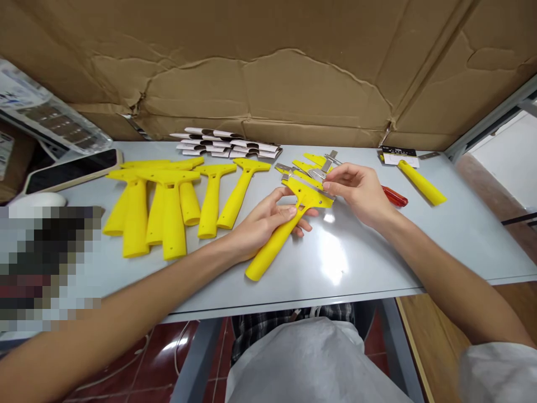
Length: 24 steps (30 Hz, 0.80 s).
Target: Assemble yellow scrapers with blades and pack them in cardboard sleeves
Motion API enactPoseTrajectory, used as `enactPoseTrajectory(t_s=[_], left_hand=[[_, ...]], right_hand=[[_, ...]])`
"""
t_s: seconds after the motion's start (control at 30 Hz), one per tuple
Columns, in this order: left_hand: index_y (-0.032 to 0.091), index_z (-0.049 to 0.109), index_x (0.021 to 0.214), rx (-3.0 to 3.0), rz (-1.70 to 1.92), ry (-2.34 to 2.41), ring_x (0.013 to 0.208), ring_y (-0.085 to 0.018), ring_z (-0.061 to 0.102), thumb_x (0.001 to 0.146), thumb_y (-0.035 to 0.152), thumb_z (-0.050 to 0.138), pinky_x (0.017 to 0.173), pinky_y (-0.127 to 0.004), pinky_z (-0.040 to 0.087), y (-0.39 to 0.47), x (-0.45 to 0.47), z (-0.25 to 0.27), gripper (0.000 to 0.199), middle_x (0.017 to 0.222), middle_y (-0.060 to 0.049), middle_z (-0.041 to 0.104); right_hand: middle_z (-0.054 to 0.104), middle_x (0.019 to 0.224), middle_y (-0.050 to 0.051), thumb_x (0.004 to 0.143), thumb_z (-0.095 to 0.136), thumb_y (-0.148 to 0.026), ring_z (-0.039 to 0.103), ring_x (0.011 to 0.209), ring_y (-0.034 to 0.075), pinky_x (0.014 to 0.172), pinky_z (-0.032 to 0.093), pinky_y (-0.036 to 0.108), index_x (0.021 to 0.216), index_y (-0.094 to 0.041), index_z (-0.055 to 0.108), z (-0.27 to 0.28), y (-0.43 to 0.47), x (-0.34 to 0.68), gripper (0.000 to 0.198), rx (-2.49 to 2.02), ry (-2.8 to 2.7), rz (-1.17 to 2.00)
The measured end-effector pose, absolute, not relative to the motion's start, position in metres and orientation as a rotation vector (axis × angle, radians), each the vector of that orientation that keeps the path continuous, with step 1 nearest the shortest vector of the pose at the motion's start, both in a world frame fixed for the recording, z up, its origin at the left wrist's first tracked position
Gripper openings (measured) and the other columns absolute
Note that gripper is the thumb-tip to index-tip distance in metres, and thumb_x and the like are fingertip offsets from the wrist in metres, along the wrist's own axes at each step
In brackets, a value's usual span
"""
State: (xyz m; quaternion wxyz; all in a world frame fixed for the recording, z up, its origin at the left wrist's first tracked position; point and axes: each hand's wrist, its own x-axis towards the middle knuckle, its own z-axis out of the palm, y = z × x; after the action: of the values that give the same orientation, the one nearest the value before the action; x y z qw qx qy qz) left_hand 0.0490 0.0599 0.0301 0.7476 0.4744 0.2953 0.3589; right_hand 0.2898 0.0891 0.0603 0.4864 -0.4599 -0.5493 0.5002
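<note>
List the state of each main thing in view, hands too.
Left hand: gripping the yellow scraper
Yellow scraper: held, tilted
Right hand: at the scraper's head, grip unclear
Loose yellow handles: lying grouped, some overlapping
Phone: lying down, screen dark
White cards: piled
Red handle: lying, partly hidden
Far-right handle: lying, card at one end

No wording can be read. Pale marks noted on black-and-white card (pixel 401 157), beyond and right of right hand (pixel 356 190): too small. Blue print seen on clear-wrapped package (pixel 52 115), far left of left hand (pixel 268 221): not deciphered.
</note>
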Motion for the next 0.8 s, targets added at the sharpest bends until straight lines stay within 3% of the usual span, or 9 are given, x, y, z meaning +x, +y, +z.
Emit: enactPoseTrajectory(t_s=[0.37, 0.63, 0.8], left_hand=[[0.022, 0.048, 0.125, 1.172, 0.93, 0.703, 0.089, -0.019, 0.074, 0.103, 0.039, 0.071, 0.083, -0.038, 0.057, 0.049, 0.058, 0.029, 0.036, 0.112, -0.011, 0.082], [0.023, 0.046, 0.125, 1.252, 0.961, 0.747, 0.081, -0.017, 0.071, 0.103, 0.044, 0.071, 0.083, -0.037, 0.056, 0.045, 0.062, 0.027, 0.04, 0.106, -0.007, 0.08], [0.022, 0.046, 0.127, 1.263, 0.957, 0.728, 0.081, -0.017, 0.071, 0.103, 0.044, 0.07, 0.081, -0.036, 0.055, 0.045, 0.063, 0.026, 0.041, 0.104, -0.007, 0.08]], right_hand=[[0.077, 0.095, 0.006, 0.062, 0.098, -0.036, 0.072, 0.087, 0.014, 0.082, 0.062, 0.029, 0.086, -0.014, 0.072, 0.054, 0.094, 0.292, 0.042, -1.078, -1.386, 1.193], [0.077, 0.092, 0.005, 0.08, 0.085, -0.033, 0.074, 0.107, 0.019, 0.103, 0.059, 0.038, 0.081, -0.017, 0.077, 0.049, 0.081, 0.27, 0.018, -1.011, -1.635, 0.941], [0.077, 0.093, 0.005, 0.083, 0.083, -0.03, 0.073, 0.117, 0.02, 0.112, 0.056, 0.041, 0.083, -0.018, 0.078, 0.049, 0.077, 0.264, 0.013, -0.985, -1.644, 0.891]])
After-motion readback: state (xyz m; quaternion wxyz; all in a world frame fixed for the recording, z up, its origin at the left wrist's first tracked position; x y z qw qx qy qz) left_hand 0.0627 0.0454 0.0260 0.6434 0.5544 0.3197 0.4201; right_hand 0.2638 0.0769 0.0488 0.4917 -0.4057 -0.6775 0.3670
